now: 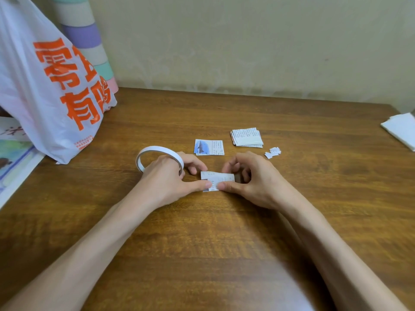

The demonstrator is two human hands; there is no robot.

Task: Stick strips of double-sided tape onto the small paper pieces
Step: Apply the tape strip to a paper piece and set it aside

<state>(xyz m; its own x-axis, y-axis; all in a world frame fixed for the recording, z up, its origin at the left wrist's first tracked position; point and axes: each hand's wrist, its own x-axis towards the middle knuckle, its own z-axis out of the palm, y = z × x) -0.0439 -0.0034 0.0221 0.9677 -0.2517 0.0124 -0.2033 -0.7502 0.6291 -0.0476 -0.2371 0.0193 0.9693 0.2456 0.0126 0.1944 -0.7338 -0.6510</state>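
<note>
A small printed paper piece (pixel 215 179) lies on the wooden table (pixel 224 232) between both hands. My left hand (pixel 170 178) wears the white double-sided tape roll (pixel 155 151) like a bracelet over its back, and its thumb presses the paper's left edge. My right hand (pixel 249 178) holds the paper's right side, thumb on the front edge and curled fingers over the top. Whether a tape strip sits on this paper I cannot tell. Another paper piece with a blue picture (pixel 208 147) lies just behind, and a stack of paper pieces (pixel 247 137) sits to its right.
Torn white scraps (pixel 273 151) lie beside the stack. A white plastic bag with orange lettering (pixel 51 86) stands at the back left, with printed sheets (pixel 13 158) under it. Folded white paper (pixel 402 130) rests at the table's right edge. A wall closes the far side.
</note>
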